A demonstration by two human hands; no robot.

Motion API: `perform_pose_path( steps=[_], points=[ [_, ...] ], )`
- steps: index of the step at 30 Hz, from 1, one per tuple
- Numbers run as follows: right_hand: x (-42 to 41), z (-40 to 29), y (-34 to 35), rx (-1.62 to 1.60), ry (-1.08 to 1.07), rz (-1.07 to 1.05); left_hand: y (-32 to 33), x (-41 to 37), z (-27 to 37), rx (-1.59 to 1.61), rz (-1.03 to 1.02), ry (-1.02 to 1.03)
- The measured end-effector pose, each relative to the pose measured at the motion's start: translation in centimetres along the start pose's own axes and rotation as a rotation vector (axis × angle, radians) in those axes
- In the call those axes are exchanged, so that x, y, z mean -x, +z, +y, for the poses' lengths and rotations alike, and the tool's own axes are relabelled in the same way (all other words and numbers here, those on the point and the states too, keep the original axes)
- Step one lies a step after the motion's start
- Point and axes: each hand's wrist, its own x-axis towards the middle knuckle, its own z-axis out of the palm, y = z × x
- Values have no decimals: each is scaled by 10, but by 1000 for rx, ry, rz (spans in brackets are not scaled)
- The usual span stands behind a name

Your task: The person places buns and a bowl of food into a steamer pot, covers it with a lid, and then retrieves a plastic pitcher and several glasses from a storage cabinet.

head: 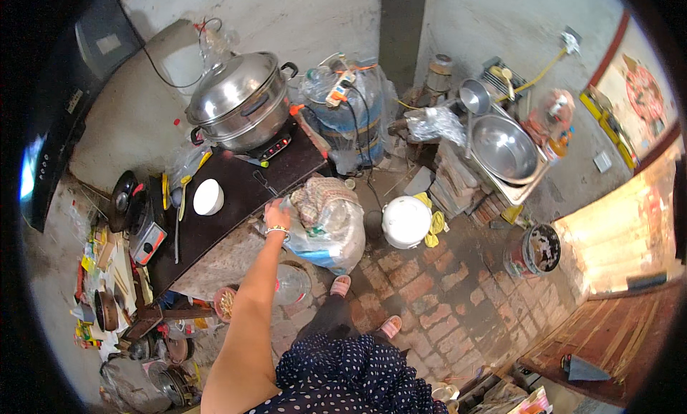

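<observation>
My left hand (277, 216) is at the front edge of the dark counter, against the left side of a clear plastic bag (349, 245) with a patterned cloth (330, 196) on top. Its fingers are partly hidden, so whether they grip the bag is unclear. My right hand is out of view. On the counter (231, 172), a white bowl (209, 197) stands left of my left hand, and a small wire-like utensil (264, 182) lies just above it. Behind them a lidded steel steamer pot (241, 100) sits on an induction cooker (276, 147) with lit red indicators.
A white lidded pot (407, 222) stands on the brick floor, right of the bag. Cables hang from a power strip (340, 89) on a plastic-covered barrel (349, 124). A steel basin (504, 148) is at the right, above a dirty bucket (542, 248). A clear plastic container (292, 285) is near my feet.
</observation>
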Motion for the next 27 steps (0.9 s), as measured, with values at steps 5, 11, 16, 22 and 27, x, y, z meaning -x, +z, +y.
perform_pose_path(
  steps=[5, 11, 16, 22, 27],
  points=[
    [23, -54, 52, 97, -84, 70, 14, -65, -29, -67, -29, 145],
    [47, -115, 120, 222, -226, 106, 40, -138, -105, -177, -36, 54],
    [66, -121, 159, 335, -336, 101, 58, -197, -148, -175, 326, 179],
    [113, -126, 209, 92, -161, 62, 3, -217, -78, 107, 340, 383],
    [115, -120, 219, 291, -277, 95, 35, -219, -160, -370, 251, 606]
  ],
)
